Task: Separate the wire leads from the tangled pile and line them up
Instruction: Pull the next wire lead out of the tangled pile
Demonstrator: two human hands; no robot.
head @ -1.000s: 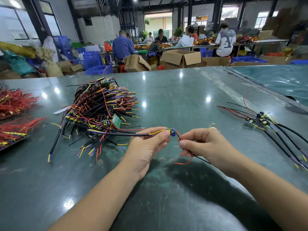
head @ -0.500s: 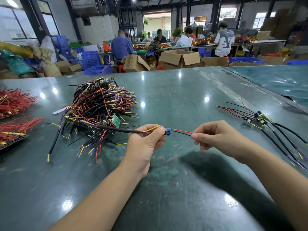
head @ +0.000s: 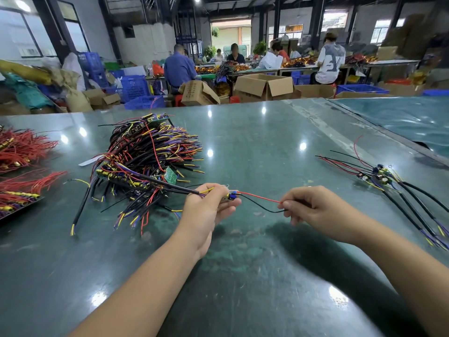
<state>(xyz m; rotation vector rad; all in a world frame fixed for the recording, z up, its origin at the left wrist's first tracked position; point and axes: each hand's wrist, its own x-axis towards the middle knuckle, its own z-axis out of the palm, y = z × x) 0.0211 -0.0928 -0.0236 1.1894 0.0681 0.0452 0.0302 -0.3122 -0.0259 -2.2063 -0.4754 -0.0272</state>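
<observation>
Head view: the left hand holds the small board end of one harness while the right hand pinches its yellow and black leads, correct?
Not quite. In the head view the right hand pinches a red lead and a black lead, not yellow. The left hand does hold the small board.

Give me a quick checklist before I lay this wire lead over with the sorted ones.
1. Left hand holds the lead at its small board: ok.
2. Right hand pinches the red wire and black wire ends: ok.
3. Red wire straight: ok; black wire sags: not ok.
4. Lead's black cable free of the tangled pile: not ok, it lies on it.
5. Sorted row has table space beside it: ok.
</observation>
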